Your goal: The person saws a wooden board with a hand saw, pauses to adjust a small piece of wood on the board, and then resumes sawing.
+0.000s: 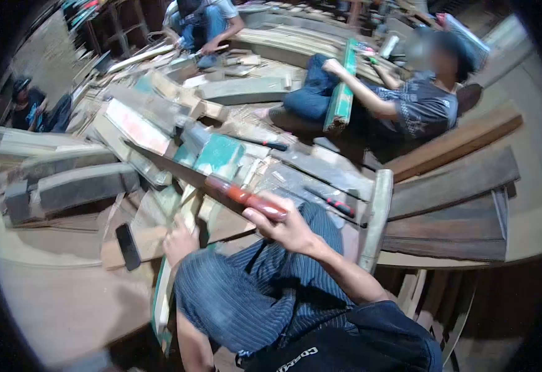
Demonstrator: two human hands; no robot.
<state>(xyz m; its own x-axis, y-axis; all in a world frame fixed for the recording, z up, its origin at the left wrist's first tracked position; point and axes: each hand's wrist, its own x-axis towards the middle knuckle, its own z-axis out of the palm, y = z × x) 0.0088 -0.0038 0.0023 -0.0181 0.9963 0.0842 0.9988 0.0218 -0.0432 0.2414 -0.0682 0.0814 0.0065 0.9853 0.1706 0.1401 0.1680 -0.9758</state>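
Observation:
My right hand (pixel 286 226) is wrapped round the reddish-brown handle of a long-bladed tool (pixel 246 197). Its dark blade reaches up and left over the wood pieces; whether it is a saw or a large knife I cannot make out. Low and left of it, my left hand (pixel 181 240) rests on a narrow wood strip (pixel 164 285) with a green edge, its fingers bent over the strip beside my knee. A dark phone-like object (pixel 128 247) lies on a light board left of that hand. Beyond the blade sits a green-faced block (pixel 219 155).
A person (pixel 423 99) at the right holds a green beam (pixel 342 93). Two more people sit at the back and far left. Long boards (pixel 451 204) fan out at the right. Tools with dark handles (pixel 333 203) lie ahead, among scattered wood and curved blocks (pixel 88 186).

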